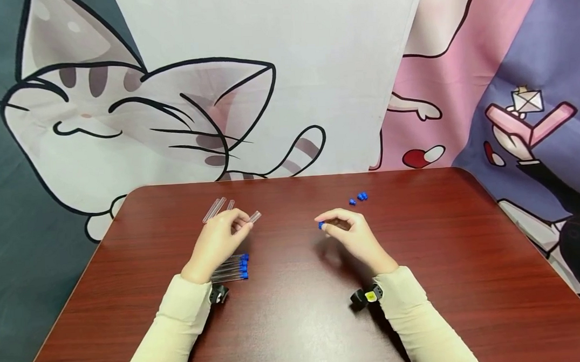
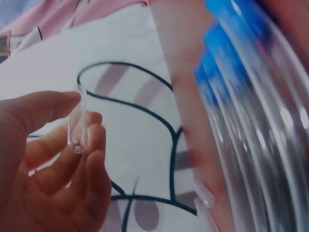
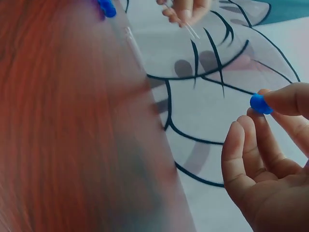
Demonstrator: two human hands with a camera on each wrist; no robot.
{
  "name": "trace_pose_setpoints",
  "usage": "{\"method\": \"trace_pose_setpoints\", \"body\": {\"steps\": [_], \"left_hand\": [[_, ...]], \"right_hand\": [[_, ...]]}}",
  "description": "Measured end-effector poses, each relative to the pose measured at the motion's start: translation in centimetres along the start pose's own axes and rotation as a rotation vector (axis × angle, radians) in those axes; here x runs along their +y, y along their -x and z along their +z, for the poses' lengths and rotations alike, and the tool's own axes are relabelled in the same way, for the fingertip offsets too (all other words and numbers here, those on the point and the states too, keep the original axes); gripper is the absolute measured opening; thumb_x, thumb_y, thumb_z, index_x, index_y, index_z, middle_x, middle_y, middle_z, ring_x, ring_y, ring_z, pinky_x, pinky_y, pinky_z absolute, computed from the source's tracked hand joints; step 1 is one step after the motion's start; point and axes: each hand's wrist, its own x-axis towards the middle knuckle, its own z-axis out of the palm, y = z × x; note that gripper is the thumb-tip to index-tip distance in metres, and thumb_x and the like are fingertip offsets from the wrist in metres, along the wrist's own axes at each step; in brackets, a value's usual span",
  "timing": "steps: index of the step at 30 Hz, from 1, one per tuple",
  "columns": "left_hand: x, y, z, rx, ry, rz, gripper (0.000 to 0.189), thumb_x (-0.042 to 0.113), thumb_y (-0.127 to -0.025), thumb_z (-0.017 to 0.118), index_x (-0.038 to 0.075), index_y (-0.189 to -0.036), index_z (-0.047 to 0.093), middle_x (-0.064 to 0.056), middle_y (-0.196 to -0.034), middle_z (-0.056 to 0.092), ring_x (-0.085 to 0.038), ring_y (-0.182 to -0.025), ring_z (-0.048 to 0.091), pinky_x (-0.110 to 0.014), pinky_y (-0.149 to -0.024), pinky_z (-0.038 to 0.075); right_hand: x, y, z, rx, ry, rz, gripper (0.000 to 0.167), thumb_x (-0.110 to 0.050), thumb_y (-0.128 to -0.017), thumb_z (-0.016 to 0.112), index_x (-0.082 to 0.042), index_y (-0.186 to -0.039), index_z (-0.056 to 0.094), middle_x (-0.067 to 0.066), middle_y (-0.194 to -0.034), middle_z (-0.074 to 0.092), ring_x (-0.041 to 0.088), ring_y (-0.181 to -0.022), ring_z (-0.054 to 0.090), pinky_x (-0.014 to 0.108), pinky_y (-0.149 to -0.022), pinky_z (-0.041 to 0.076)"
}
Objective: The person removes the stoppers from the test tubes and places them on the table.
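Observation:
My left hand (image 1: 220, 239) pinches a clear test tube (image 1: 255, 217) between thumb and fingers; its rounded end shows in the left wrist view, where the tube (image 2: 77, 126) looks see-through. Across from it, my right hand (image 1: 353, 233) holds a small blue cap (image 1: 321, 225) at the fingertips. The right wrist view shows that cap (image 3: 260, 104) between thumb and index finger, with the other fingers loosely bent. Tube and cap are apart, with a stretch of table between the hands. Capped tubes (image 1: 233, 269) with blue ends lie side by side just below my left hand.
Several uncapped clear tubes (image 1: 215, 209) lie beyond my left hand, partly hidden by it. Loose blue caps (image 1: 362, 196) sit near the table's far edge on the right. The brown wooden table (image 1: 296, 321) ends at a cloth (image 1: 314, 66) with a cat drawing.

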Motion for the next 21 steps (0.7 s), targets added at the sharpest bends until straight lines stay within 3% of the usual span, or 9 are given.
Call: {"method": "trace_pose_setpoints", "body": {"steps": [5,9,14,17,21], "left_hand": [[-1.2,-1.2,0.0,0.009,-0.022,-0.101,0.009,0.018,-0.096,0.067,0.009,-0.094,0.07,0.0,-0.086,0.069,-0.015,-0.078,0.063,-0.035,-0.072,0.051],[-1.7,-2.3,0.1,0.022,-0.067,-0.114,0.012,0.02,-0.095,0.066,0.008,-0.094,0.068,-0.002,-0.085,0.067,-0.018,-0.077,0.062,-0.038,-0.069,0.051],[-2.4,-3.5,0.1,0.042,-0.109,-0.139,0.015,0.019,-0.095,0.067,0.004,-0.094,0.067,-0.008,-0.086,0.066,-0.024,-0.077,0.063,-0.042,-0.07,0.053],[-2.9,-4.1,0.1,0.02,-0.13,-0.177,0.015,0.018,-0.095,0.066,0.003,-0.093,0.066,-0.008,-0.084,0.066,-0.026,-0.076,0.063,-0.044,-0.072,0.052],[-3.4,-5.0,0.2,-0.057,-0.182,-0.26,0.015,0.021,-0.093,0.063,0.008,-0.087,0.064,-0.005,-0.08,0.064,-0.026,-0.072,0.061,-0.042,-0.065,0.051]], "right_hand": [[0.6,0.1,-2.0,0.084,-0.01,0.017,0.019,0.003,-0.094,0.067,0.007,-0.112,0.071,0.018,-0.096,0.068,0.023,-0.082,0.069,0.034,-0.077,0.06],[1.4,0.3,-4.2,0.166,-0.002,0.075,0.024,0.004,-0.093,0.066,0.013,-0.116,0.066,0.012,-0.092,0.067,0.022,-0.08,0.069,0.035,-0.077,0.06],[2.5,0.2,-7.2,0.214,0.05,0.143,0.027,0.005,-0.093,0.065,0.019,-0.116,0.062,0.015,-0.091,0.07,0.013,-0.078,0.068,0.028,-0.075,0.06],[2.9,-0.2,-8.9,0.219,0.117,0.18,0.026,0.003,-0.093,0.065,0.018,-0.114,0.063,0.013,-0.09,0.071,0.008,-0.078,0.067,0.025,-0.074,0.059],[3.5,-1.2,-10.9,0.214,0.269,0.218,0.023,-0.001,-0.093,0.067,0.014,-0.112,0.067,0.012,-0.089,0.07,0.008,-0.073,0.067,0.021,-0.07,0.058]]}}
